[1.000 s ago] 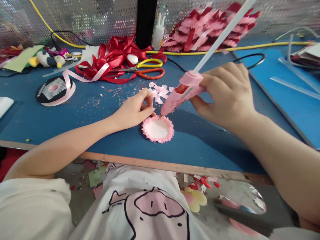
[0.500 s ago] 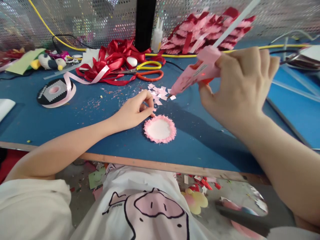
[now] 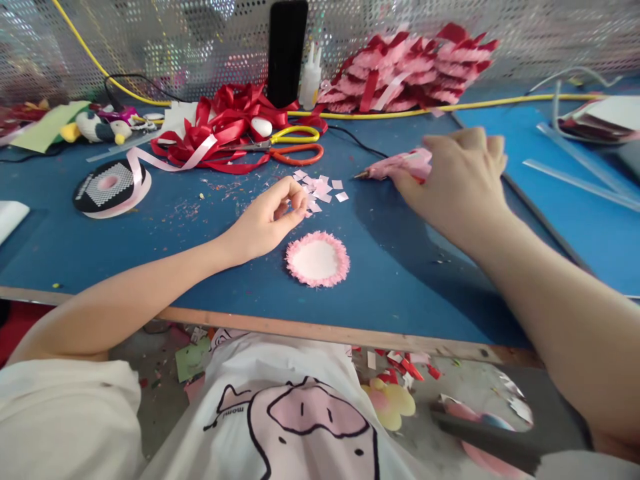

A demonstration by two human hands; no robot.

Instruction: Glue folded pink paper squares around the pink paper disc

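Observation:
A pink hot glue gun (image 3: 397, 165) is held low over the table in my right hand (image 3: 455, 180); its metal tip points left, and the hand hides its grip. My left hand (image 3: 273, 217) has thumb and fingers pinched together beside a small heap of pink ribbon squares (image 3: 320, 188). Whatever may be between those fingertips is too small to make out. Just below the fingers, a white disc (image 3: 315, 260) with a ruffled pink border (image 3: 341, 272) lies flat on the blue table, touched by neither hand.
Scissors (image 3: 297, 155) and tangled red ribbon (image 3: 215, 120) lie behind my left hand. A ribbon spool (image 3: 103, 183) is at left. A phone (image 3: 286, 53), small bottle (image 3: 311, 80) and pink-red ruffled pile (image 3: 405, 73) stand at the back. Clear sticks (image 3: 580, 183) rest on a blue board (image 3: 565, 220).
My right hand has lowered the glue gun from mid-air to the table and tilted it over. My left hand has stayed nearly in place, its fingertips a little higher off the disc.

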